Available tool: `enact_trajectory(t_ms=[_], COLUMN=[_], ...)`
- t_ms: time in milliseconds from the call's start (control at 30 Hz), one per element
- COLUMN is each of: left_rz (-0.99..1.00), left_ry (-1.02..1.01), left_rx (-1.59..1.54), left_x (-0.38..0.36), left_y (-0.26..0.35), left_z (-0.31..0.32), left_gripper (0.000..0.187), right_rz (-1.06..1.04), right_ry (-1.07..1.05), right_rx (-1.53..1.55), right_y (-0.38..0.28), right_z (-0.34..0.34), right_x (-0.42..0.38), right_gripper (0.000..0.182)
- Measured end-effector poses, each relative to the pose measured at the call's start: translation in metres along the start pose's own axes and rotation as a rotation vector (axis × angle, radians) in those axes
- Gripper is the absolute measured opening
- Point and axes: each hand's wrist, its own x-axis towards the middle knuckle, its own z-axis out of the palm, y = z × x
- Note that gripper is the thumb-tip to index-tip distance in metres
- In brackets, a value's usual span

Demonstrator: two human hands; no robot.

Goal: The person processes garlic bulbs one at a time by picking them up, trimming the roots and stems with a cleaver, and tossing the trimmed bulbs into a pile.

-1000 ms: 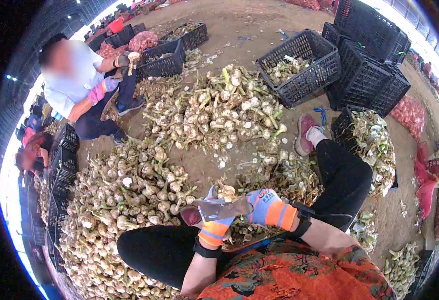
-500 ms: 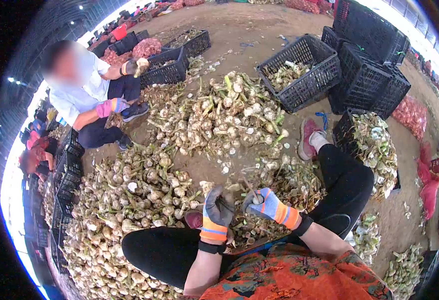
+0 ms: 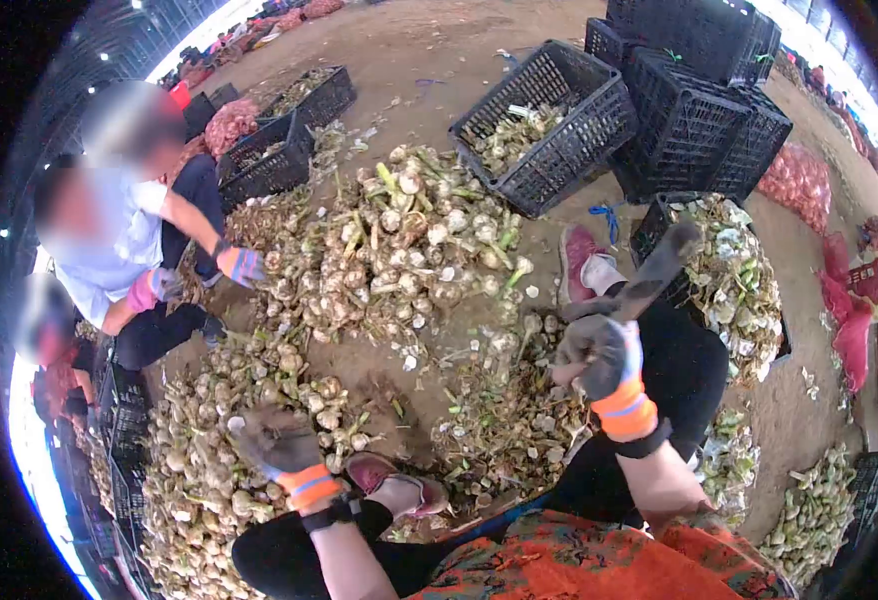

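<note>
My left hand (image 3: pixel 284 448), in a grey glove with an orange cuff, reaches over the near garlic pile (image 3: pixel 209 500). Its fingers are stretched out and somewhat blurred, with garlic bulbs right below and beside them. Raised above my bent right leg is my right hand (image 3: pixel 604 358), in a matching glove, fingers wrapped round the handle of a knife (image 3: pixel 662 265). The broad dark blade points up and away to the right, overlapping the heaped crate behind it. Cut stalks and trimmings (image 3: pixel 509 420) lie on the ground between my legs.
A second garlic heap (image 3: pixel 399 240) lies ahead. Beyond it stands a black crate (image 3: pixel 549 130) partly filled with garlic, beside stacked crates (image 3: pixel 699 120). A crate heaped with trimmings (image 3: pixel 729 290) is at my right. A co-worker (image 3: pixel 124 230) crouches at left, a gloved hand at the heap.
My left hand has moved left from between my knees to the near pile. My right hand has lifted and swung right with the knife. The co-worker's raised hand has come down to the heap.
</note>
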Motion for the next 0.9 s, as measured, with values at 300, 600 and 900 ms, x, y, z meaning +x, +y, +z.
enact_trajectory(t_ms=[300, 600, 900], left_rz=[-0.682, -1.243, -0.574], left_ry=[-0.538, -0.266, -0.460], left_rx=[2.057, 0.324, 0.052], left_x=[-0.022, -0.023, -0.075], left_y=[-0.390, -0.338, -0.128], left_z=[-0.011, -0.080, 0.002], left_gripper=[0.082, 0.057, 0.046], right_rz=[0.638, 0.644, 0.244], right_ry=[0.167, 0.154, -1.084], right_rx=[0.288, 0.416, -0.936], right_y=[-0.019, 0.001, -0.014], right_z=[-0.004, 0.004, 0.067], right_x=[0.009, -0.002, -0.039], right_gripper=[0.014, 0.019, 0.041])
